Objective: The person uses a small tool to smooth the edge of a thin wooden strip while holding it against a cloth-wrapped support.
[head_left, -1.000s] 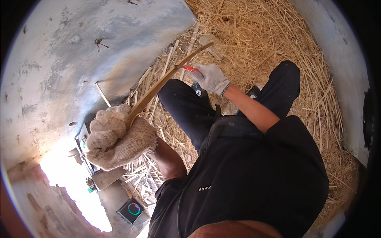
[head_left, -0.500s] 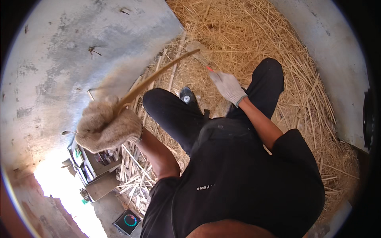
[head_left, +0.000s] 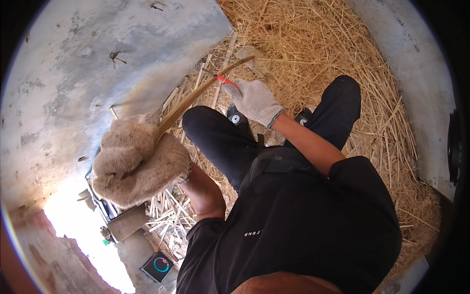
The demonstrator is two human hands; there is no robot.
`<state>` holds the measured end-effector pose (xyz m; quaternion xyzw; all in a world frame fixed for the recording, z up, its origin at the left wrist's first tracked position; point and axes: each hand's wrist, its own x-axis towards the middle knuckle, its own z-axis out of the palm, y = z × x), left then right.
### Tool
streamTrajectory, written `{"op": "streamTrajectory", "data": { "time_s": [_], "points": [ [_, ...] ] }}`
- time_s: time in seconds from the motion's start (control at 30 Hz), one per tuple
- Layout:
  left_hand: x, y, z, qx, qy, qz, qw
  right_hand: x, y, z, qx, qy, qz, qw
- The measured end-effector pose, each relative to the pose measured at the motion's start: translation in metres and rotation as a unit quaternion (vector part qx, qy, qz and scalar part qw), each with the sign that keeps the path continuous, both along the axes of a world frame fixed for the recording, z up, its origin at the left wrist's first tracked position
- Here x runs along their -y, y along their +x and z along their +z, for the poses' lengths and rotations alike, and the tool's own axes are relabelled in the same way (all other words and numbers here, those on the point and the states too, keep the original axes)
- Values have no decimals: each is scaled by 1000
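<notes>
My left hand, in a thick tan knit glove, is closed around the lower end of a long bamboo strip. The strip slants up and to the right from the fist, tapering to its far end. In a pale glove with a green-edged cuff, my right hand grips a small red-handled knife. Its thin grey blade reaches across the strip near the upper part; whether it touches cannot be made out. The fingers of the right hand are wrapped round the handle.
Loose straw covers the floor ahead and to the right. Cut strips lie by my left elbow. A stained wall rises on the left, another wall at right. A box and a dark device sit lower left.
My right hand has moved left and slightly up, bringing the knife from beyond the strip's tip to the strip itself. The left hand and strip have shifted slightly right.
</notes>
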<state>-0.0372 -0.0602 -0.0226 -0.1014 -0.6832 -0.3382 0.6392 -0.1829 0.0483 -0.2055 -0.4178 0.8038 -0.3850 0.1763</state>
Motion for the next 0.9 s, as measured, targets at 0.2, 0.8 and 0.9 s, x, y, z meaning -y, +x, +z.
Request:
{"op": "streamTrajectory", "data": {
  "time_s": [0.2, 0.8, 0.9],
  "points": [
    [5, -2, -4, -15, 90, -190, 978, -44, -113, -215, 135, 213, -120, 960],
    [4, 1, 2, 13, 118, -59, 991, 25, -36, -55, 80, 29, 40, 996],
    [0, -6, 7, -15, 168, -51, 984, 65, -61, -148, 32, 37, -36, 998]
  ]
}}
